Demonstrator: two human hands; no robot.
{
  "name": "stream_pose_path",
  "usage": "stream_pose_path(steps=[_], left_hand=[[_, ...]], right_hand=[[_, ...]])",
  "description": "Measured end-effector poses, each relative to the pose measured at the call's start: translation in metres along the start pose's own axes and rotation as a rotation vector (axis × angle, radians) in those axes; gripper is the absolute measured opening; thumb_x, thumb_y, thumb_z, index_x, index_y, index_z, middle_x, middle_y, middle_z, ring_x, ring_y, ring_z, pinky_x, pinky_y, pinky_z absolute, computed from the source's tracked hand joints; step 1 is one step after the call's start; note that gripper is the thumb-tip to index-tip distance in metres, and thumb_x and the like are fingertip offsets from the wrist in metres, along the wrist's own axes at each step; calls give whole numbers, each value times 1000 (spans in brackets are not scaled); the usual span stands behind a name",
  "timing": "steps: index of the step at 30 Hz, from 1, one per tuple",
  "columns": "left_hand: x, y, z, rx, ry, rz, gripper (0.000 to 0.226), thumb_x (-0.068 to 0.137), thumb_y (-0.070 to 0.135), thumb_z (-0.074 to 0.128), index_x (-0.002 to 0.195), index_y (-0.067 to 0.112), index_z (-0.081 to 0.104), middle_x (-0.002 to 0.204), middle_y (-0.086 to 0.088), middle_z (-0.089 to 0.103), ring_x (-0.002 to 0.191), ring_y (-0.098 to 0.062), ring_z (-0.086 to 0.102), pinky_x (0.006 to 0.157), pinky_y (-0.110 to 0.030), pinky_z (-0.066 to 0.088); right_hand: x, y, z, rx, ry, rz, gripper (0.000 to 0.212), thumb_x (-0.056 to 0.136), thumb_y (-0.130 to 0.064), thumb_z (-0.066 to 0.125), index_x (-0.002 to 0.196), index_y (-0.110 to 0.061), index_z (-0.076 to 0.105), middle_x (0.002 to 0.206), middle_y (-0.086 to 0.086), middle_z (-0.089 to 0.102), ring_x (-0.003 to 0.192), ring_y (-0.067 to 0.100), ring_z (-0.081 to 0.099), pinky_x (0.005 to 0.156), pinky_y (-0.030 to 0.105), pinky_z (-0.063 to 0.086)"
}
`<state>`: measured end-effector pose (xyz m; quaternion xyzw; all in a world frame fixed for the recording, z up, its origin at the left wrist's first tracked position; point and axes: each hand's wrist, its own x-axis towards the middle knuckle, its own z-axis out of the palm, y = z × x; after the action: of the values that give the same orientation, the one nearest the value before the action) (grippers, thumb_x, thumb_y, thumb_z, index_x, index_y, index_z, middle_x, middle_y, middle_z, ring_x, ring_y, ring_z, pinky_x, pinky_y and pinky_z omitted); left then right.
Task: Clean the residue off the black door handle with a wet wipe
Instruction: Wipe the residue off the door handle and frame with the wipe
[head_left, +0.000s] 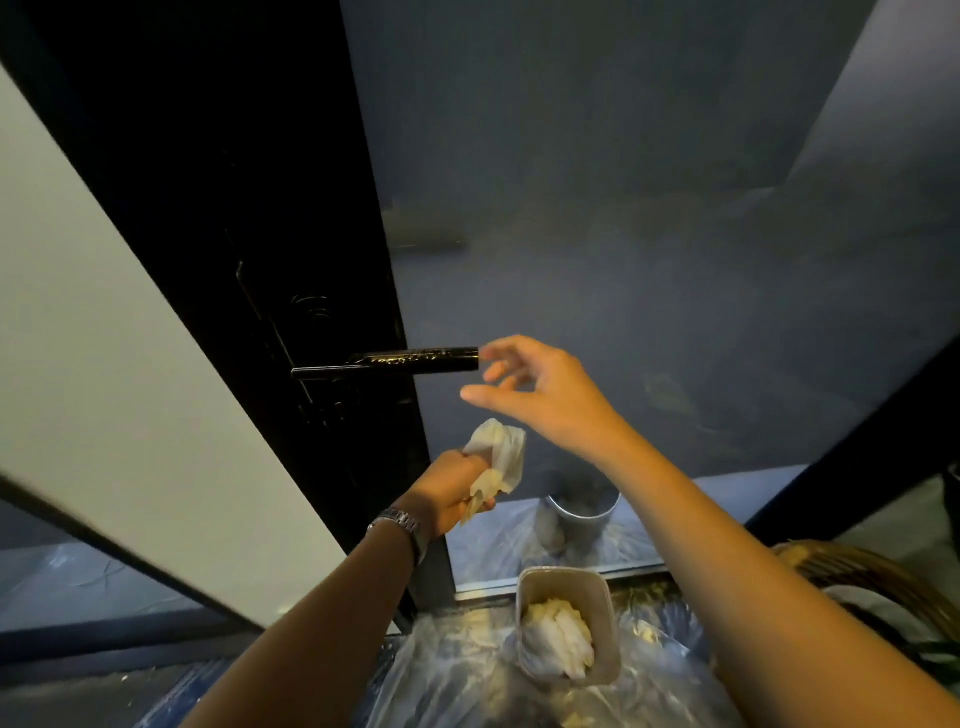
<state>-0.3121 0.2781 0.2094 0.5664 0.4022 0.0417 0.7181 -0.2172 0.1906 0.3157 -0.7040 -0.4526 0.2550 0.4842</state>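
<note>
Two hands near the door handle (415, 360): right hand (535, 387) spread open at its tip, left hand (457, 491) clutching the wipe (498, 452) just below. Wiping looks about to begin; next, press wipe onto residue.

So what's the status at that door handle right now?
Left hand shut on wet wipe, below the handle. Right hand open, fingertips near door handle tip. Residue visible on handle. Nothing in the way.

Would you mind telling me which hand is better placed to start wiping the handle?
Left, probably. The left hand holds the wet wipe bunched just below the black door handle. The right hand is open and empty beside the handle's tip.
</note>
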Motion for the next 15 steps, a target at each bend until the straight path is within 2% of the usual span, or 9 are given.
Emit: stream_pose_path(steps=[2, 4, 6, 8, 10, 13, 15], left_hand=[[5, -2, 11, 93, -55, -1, 19, 85, -2, 46, 78, 4, 62, 55, -5, 57, 41, -8, 52, 43, -20, 42], [10, -7, 23, 161, -116, 10, 11, 82, 1, 54, 87, 2, 64, 67, -8, 61, 47, -10, 57, 45, -20, 45], [17, -14, 35, 219, -164, 16, 11, 80, 5, 63, 90, 2, 65, 78, -10, 62, 64, -17, 59, 59, -28, 50], [23, -20, 47, 278, -216, 25, 7, 78, 4, 66, 82, 10, 65, 78, -7, 62, 70, -19, 57, 67, -32, 49], [31, -27, 58, 323, -248, 18, 14, 77, 1, 67, 79, 14, 64, 76, -4, 62, 70, -17, 58, 63, -28, 49], [38, -37, 77, 378, -250, 18, 16, 77, -4, 64, 82, 12, 64, 76, -2, 61, 69, -12, 57, 57, -17, 49], [44, -46, 88, 442, -234, 32, 18, 77, -3, 64, 92, 7, 65, 78, -2, 60, 72, -12, 56, 58, -13, 48]], right_hand=[[-14, 35, -6, 57, 45, 141, 29, 75, -27, 78, 100, -22, 62, 85, -6, 61, 70, 4, 57, 63, 11, 47], [-29, 69, -12, -27, 59, 279, 27, 77, -22, 77, 100, -17, 64, 87, -1, 62, 76, 9, 58, 61, 9, 46], [-43, 97, -16, -163, 7, 409, 28, 80, -19, 73, 106, -12, 65, 94, 3, 64, 86, 13, 58, 67, 14, 46], [-55, 120, -18, -220, -20, 494, 31, 82, -22, 71, 110, -10, 64, 100, 7, 66, 91, 18, 61, 77, 24, 48], [-65, 137, -19, -225, 4, 545, 28, 84, -24, 69, 108, -9, 65, 102, 12, 68, 88, 21, 62, 73, 25, 49], [-76, 159, -20, -264, 30, 602, 22, 86, -17, 65, 106, -5, 65, 103, 13, 68, 81, 18, 58, 60, 17, 44], [-81, 173, -21, -260, 26, 646, 23, 83, -8, 66, 105, -3, 66, 105, 14, 68, 85, 21, 59, 63, 19, 46]])
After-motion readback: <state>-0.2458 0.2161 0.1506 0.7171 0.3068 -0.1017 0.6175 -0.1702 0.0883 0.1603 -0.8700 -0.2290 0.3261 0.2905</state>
